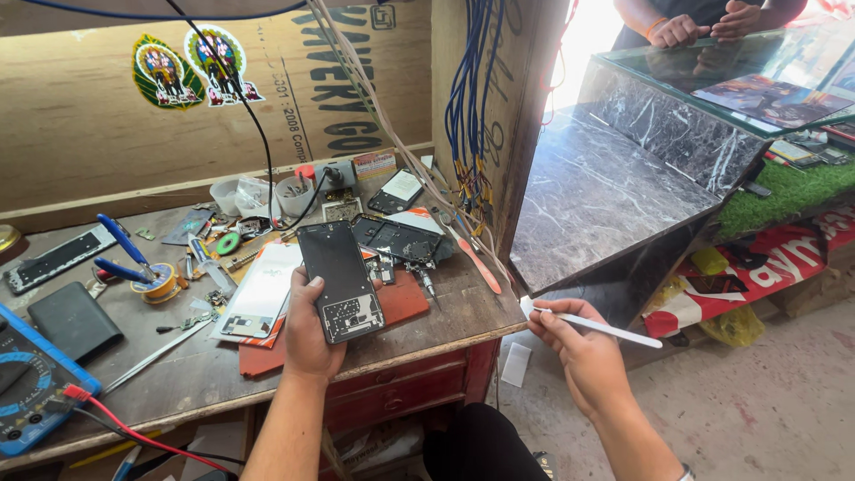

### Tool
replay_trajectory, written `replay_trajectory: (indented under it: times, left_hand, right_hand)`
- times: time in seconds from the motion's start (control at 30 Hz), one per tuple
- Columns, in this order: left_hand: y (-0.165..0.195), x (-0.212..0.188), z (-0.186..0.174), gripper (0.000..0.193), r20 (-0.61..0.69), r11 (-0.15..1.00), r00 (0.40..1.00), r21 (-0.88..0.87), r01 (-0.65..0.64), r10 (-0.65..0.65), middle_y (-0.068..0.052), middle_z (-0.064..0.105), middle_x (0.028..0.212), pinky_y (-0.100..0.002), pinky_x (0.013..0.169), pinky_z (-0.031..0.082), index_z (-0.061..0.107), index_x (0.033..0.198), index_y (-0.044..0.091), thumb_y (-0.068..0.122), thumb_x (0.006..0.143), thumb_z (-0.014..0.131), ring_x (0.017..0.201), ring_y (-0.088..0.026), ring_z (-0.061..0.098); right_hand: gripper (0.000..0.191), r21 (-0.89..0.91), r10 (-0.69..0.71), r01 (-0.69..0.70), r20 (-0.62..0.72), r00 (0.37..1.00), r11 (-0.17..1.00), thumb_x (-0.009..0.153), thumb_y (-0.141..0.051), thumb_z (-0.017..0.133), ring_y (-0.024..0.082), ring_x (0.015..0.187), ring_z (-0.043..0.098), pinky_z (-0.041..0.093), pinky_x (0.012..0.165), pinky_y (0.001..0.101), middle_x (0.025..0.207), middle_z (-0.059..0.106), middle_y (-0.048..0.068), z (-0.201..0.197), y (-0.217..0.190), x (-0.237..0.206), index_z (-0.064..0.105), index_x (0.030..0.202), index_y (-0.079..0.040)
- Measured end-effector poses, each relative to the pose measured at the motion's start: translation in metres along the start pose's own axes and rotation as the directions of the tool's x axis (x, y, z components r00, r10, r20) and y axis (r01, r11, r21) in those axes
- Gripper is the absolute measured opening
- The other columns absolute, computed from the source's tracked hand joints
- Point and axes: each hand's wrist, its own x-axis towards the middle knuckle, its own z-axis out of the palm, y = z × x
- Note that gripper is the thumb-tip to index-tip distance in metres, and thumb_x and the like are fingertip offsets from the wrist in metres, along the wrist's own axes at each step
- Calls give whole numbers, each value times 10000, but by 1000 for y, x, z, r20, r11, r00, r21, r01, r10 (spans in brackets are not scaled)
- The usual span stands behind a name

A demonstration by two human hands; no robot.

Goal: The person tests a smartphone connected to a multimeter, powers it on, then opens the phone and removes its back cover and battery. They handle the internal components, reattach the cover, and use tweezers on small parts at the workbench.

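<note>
1. The left hand (307, 334) is holding an opened phone (339, 281) from below, with the fingers wrapped around its lower end; the phone is hanging just above the front part of a worn wooden workbench (178, 374).
2. The phone is looking like a long black slab with no back cover: its upper part is plain and dark, and near the hand a pale circuit board is showing.
3. Right of the phone, past the bench edge, the right hand (579, 352) is pinching a thin white strip (592, 325) between thumb and fingers, over a bare concrete floor (766, 401).
4. Under the phone a red mat (401, 303) is lying, and just left of the phone a white phone panel (258, 294) is resting on it.
5. Behind the phone another dismantled phone frame (396, 239) is lying flat.
6. Further behind the phone, small plastic cups (258, 194) are standing by a plywood wall (89, 116); one is holding small tools, the contents of the others I cannot tell.
7. Far left of the phone, blue-handled pliers (125, 254) and a blue multimeter (27, 379) are lying.
8. Far right of the phone, a dark marble counter (623, 178) with a glass top is standing, and another person's hands (704, 27) are resting on it.
</note>
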Motion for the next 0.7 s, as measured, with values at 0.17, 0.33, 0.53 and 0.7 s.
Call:
replay_trajectory:
  times: [0.17,0.33,0.53,0.7]
  left_hand:
    - [2,0,3,331,-17,1000,1000,6,-5,5,-242,613,1178,-456,833,624,391,1284,38,180,988,427,1020,-406,715]
    - [1,1,6,396,-24,998,1000,62,-9,11,-233,618,1163,-452,796,624,405,1313,31,148,940,468,987,-396,720]
    - [-4,1,7,388,-20,997,1000,76,-18,20,-244,604,1146,-458,807,638,363,1270,22,64,904,482,991,-390,729]
    - [-8,-1,17,372,-102,989,993,144,-44,59,-237,641,1100,-439,770,641,382,1249,-5,57,896,481,962,-371,729]
  right_hand:
    - [136,66,10,-10,-1,1000,998,975,-50,567,269,1125,692,559,1025,405,1208,689,215,14,0,-15,508,1079,16]
    - [117,1,-91,91,135,987,996,991,-80,534,291,1147,711,573,994,394,1263,690,250,39,-4,-5,482,1055,3]
    - [90,-145,-274,339,343,899,929,998,-74,567,245,1077,730,592,906,359,1296,689,160,64,-7,12,518,1061,-32]
    - [133,-331,-551,764,542,634,554,912,-34,692,230,995,679,576,832,348,1140,627,111,86,-14,32,618,1023,-38]
